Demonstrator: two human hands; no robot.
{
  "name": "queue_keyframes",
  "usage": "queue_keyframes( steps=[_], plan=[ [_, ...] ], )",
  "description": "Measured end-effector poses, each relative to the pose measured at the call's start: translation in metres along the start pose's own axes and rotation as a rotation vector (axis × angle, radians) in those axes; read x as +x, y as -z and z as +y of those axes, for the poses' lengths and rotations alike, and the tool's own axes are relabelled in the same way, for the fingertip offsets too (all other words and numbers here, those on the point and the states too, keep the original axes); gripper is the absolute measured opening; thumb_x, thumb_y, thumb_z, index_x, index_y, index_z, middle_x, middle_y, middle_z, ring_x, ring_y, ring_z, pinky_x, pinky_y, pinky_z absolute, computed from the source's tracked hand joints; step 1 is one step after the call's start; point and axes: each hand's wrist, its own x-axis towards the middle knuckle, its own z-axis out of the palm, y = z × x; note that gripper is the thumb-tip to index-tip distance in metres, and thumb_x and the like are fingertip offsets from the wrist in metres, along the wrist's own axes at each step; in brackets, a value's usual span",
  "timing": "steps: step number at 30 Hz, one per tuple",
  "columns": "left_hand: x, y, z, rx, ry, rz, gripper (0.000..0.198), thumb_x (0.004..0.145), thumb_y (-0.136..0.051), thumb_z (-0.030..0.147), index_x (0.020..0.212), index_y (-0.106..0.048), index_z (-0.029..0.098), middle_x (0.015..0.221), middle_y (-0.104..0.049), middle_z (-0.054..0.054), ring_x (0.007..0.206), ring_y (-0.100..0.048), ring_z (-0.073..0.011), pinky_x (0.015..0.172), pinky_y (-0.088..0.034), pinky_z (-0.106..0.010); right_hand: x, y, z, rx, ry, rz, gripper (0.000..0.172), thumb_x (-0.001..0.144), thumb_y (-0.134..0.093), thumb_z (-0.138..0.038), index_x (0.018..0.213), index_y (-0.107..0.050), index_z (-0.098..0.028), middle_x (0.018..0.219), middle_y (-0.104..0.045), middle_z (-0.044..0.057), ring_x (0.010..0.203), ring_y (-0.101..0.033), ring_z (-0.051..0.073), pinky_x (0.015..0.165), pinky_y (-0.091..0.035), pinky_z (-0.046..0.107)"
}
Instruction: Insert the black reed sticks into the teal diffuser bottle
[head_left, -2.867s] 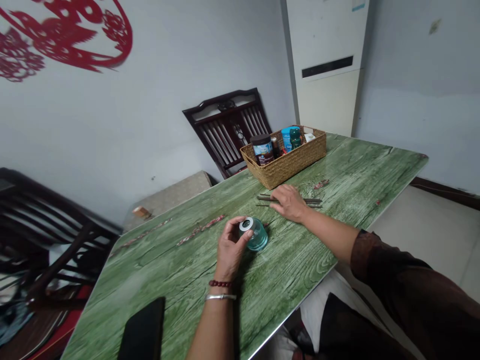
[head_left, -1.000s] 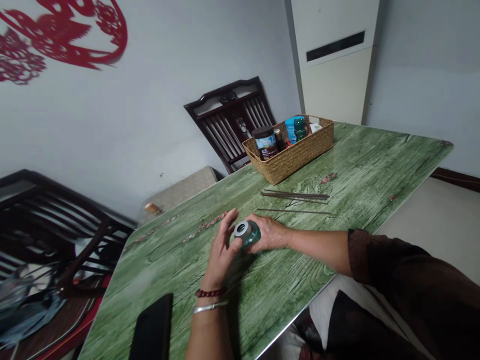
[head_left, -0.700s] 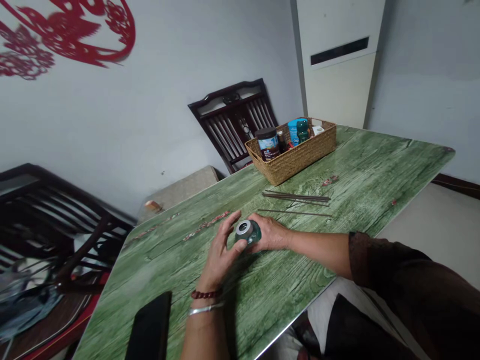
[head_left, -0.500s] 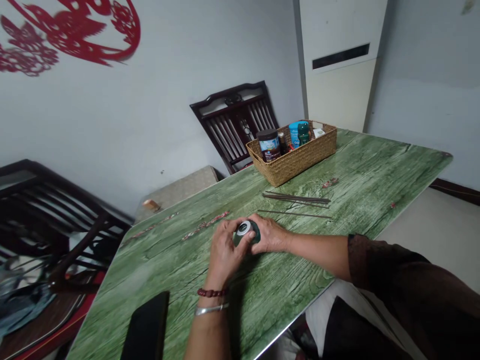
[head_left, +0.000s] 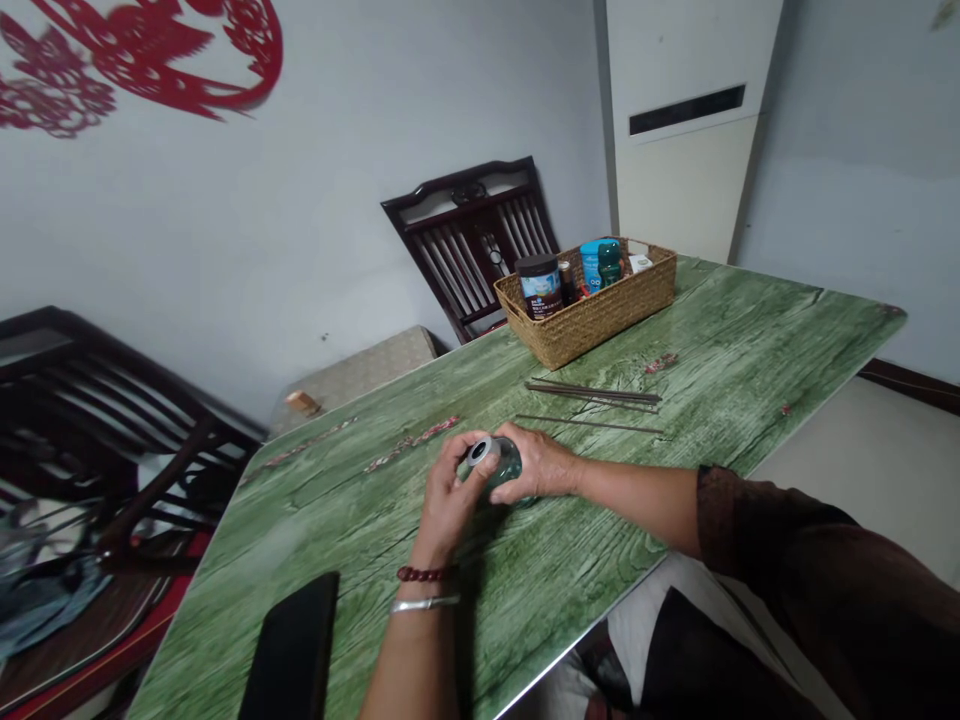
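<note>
My left hand (head_left: 450, 502) and right hand (head_left: 544, 465) have closed in, clamped on the glass jar (head_left: 504, 462), half hiding it. A phone (head_left: 291, 648) lies nearby, cut off below.

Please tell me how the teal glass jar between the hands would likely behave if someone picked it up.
The teal glass jar looks thick-walled, so probably heavy for its size, and breakable. Its smooth, rounded body may be slippery and would likely roll on its side.
</note>
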Motion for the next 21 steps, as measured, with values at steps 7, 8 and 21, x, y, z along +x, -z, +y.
queue_keyframes(
  steps=[7,8,21],
  plan=[
    [0.003,0.007,-0.004,0.082,0.031,0.176,0.033,0.077,-0.07,0.047,0.094,-0.061,0.021,0.084,-0.06,0.001,0.077,-0.055,-0.0171,0.074,-0.045,-0.029,-0.002,0.002,-0.003,-0.049,0.026,0.063,0.07,0.058,-0.087,-0.042,0.113,-0.051,-0.019,0.1,-0.061,0.004,0.09,-0.06,0.022,0.081,-0.047,0.034],
    [0.003,0.008,-0.005,0.037,0.019,0.125,0.035,0.077,-0.071,0.046,0.099,-0.063,0.021,0.091,-0.063,-0.001,0.083,-0.058,-0.0183,0.079,-0.046,-0.03,-0.001,0.001,-0.002,-0.046,0.03,0.064,0.071,0.058,-0.088,-0.041,0.114,-0.051,-0.019,0.101,-0.061,0.004,0.091,-0.06,0.022,0.082,-0.047,0.034],
    [-0.006,0.02,-0.002,-0.227,0.094,-0.251,0.067,0.084,-0.073,0.045,0.144,-0.055,0.024,0.142,-0.06,-0.012,0.135,-0.052,-0.0318,0.116,-0.036,-0.046,0.001,0.001,0.009,0.021,0.057,-0.009,0.071,0.06,-0.088,-0.045,0.116,-0.052,-0.02,0.103,-0.065,0.004,0.092,-0.063,0.023,0.078,-0.046,0.032]
  ],
)
